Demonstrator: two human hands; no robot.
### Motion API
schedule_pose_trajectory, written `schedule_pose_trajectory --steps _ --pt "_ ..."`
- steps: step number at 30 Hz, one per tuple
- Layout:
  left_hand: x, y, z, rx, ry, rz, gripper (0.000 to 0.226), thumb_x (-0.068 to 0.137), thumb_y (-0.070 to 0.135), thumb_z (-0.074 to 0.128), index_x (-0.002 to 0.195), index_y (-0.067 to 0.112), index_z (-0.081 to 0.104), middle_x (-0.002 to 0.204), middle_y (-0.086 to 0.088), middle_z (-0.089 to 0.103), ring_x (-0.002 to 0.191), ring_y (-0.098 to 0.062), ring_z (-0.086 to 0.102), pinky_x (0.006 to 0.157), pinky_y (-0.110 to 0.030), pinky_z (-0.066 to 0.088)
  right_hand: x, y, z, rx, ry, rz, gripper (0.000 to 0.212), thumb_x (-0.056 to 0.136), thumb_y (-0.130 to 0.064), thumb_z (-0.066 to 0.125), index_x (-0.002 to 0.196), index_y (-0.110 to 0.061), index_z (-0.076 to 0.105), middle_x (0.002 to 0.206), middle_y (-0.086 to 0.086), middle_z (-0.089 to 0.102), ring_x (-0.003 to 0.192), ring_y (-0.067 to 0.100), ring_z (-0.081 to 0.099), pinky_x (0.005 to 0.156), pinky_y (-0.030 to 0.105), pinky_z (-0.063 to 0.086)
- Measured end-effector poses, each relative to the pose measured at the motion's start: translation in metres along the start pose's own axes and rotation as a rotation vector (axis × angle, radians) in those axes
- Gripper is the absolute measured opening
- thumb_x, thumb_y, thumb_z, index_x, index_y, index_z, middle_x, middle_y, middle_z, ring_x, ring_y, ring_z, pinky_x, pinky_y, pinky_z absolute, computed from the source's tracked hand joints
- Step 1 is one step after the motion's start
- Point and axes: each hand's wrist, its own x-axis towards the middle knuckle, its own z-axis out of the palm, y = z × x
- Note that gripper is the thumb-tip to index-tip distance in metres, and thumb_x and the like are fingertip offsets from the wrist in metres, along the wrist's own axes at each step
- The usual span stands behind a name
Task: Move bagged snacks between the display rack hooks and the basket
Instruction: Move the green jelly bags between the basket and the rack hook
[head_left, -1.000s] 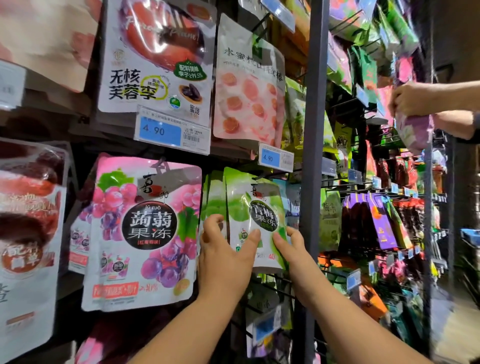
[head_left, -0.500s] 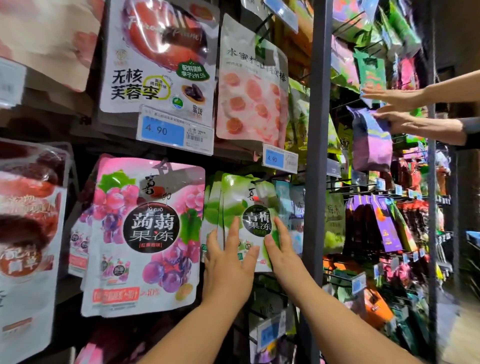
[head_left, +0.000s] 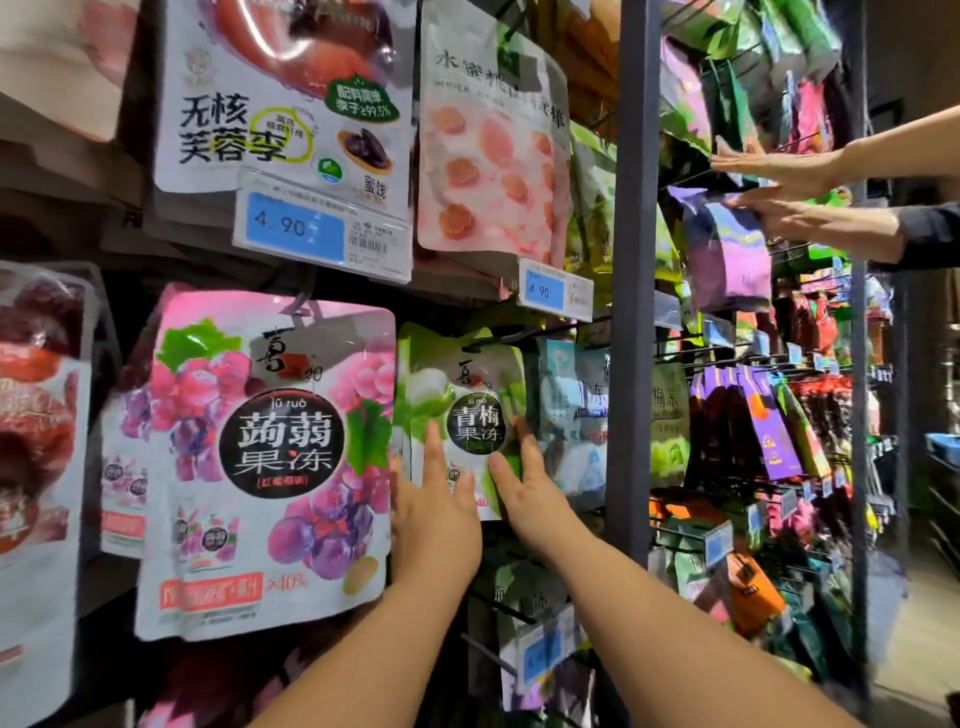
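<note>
One green bag (head_left: 457, 395), one rack hook (head_left: 474, 344).
We place two hands, left hand (head_left: 436, 519) and right hand (head_left: 535, 499), fingers straight and released, flat against the green bag, which hangs between one pink grape bag (head_left: 270, 457) and one pale blue bag (head_left: 571, 415).

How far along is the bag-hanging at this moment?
Done: the green bag looks hung on its hook. In hand: left hand and right hand lie flat against its front, fingers straight, as if settling it. Left: letting go; the basket is out of view, so remaining bags cannot be counted.
</note>
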Motion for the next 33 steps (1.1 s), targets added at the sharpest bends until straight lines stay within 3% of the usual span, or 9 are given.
schedule_pose_trajectory --steps 6,14,17,20,23,27,30,31,33 --pt "-0.018 -0.004 0.008 0.139 0.115 0.052 0.063 0.102 0.042 0.036 0.155 0.036 0.002 0.157 0.005 -0.016 0.147 -0.027 -0.001 0.116 -0.051 0.019 -0.017 0.008 -0.008 0.021 -0.002 -0.077 0.066 0.104 -0.039 0.042 0.157 -0.032 0.004 0.162 -0.002 0.023 0.144 0.017 0.031 0.096 0.013 0.025" --pt "-0.049 0.001 0.012 0.165 0.156 0.107 0.06 0.101 0.038 0.041 0.154 0.026 0.016 0.156 0.002 -0.003 0.143 -0.022 -0.002 0.115 -0.048 0.02 -0.043 0.018 -0.023 -0.004 -0.009 -0.127 0.057 0.103 -0.04 0.043 0.154 -0.039 0.017 0.154 -0.005 0.038 0.138 0.013 0.038 0.102 0.023 0.031" --pt "-0.069 -0.002 0.02 0.132 0.173 0.173 0.057 0.099 0.036 0.046 0.151 0.023 0.025 0.154 -0.001 0.009 0.139 -0.023 0.009 0.112 -0.045 0.024 -0.067 0.03 -0.029 -0.005 0.03 -0.143 0.045 0.103 -0.042 0.042 0.141 -0.057 0.025 0.131 0.0 0.057 0.117 0.014 0.055 0.093 0.028 0.038" --pt "-0.099 -0.006 0.037 0.016 0.16 0.243 0.054 0.096 0.031 0.051 0.146 0.02 0.035 0.149 -0.003 0.02 0.13 -0.019 0.018 0.109 -0.04 0.025 -0.106 0.051 -0.039 0.026 0.109 -0.182 0.038 0.1 -0.044 0.045 0.124 -0.07 0.031 0.113 -0.007 0.064 0.098 0.009 0.062 0.091 0.036 0.048" --pt "-0.138 -0.016 0.064 -0.012 0.005 0.265 0.05 0.097 0.031 0.051 0.144 0.018 0.036 0.147 -0.005 0.023 0.132 -0.02 0.02 0.108 -0.035 0.023 -0.152 0.085 -0.053 0.031 0.099 -0.109 0.036 0.096 -0.049 0.048 0.123 -0.071 0.037 0.109 -0.011 0.067 0.102 0.011 0.066 0.092 0.04 0.053" --pt "-0.2 -0.055 0.111 0.013 -0.359 0.25 0.047 0.098 0.035 0.05 0.14 0.018 0.038 0.139 -0.003 0.032 0.132 -0.023 0.027 0.107 -0.03 0.021 -0.224 0.145 -0.089 -0.109 0.042 0.101 0.035 0.101 -0.03 0.052 0.123 -0.057 0.045 0.103 -0.012 0.067 0.095 0.006 0.067 0.087 0.033 0.053" --pt "-0.252 -0.085 0.146 0.075 -0.657 0.312 0.054 0.091 0.054 0.041 0.134 0.021 0.047 0.131 0.0 0.045 0.125 -0.024 0.042 0.103 -0.031 0.028 -0.285 0.202 -0.139 -0.313 -0.049 0.364 0.028 0.098 -0.026 0.059 0.126 -0.031 0.059 0.101 -0.004 0.067 0.079 -0.006 0.061 0.078 0.011 0.045" --pt "-0.268 -0.093 0.154 0.105 -0.745 0.348 0.055 0.091 0.057 0.036 0.134 0.024 0.047 0.132 0.002 0.045 0.127 -0.022 0.042 0.105 -0.032 0.028 -0.306 0.218 -0.157 -0.39 -0.099 0.456 0.028 0.097 -0.025 0.062 0.125 -0.025 0.062 0.106 0.0 0.069 0.082 -0.003 0.061 0.077 0.009 0.044" --pt "-0.286 -0.107 0.166 0.176 -0.832 0.428 0.052 0.093 0.059 0.032 0.133 0.029 0.046 0.132 0.008 0.045 0.127 -0.017 0.04 0.107 -0.032 0.025 -0.34 0.243 -0.188 -0.532 -0.216 0.604 0.03 0.093 -0.029 0.066 0.122 -0.021 0.066 0.113 0.002 0.07 0.099 0.012 0.065 0.087 0.018 0.049"
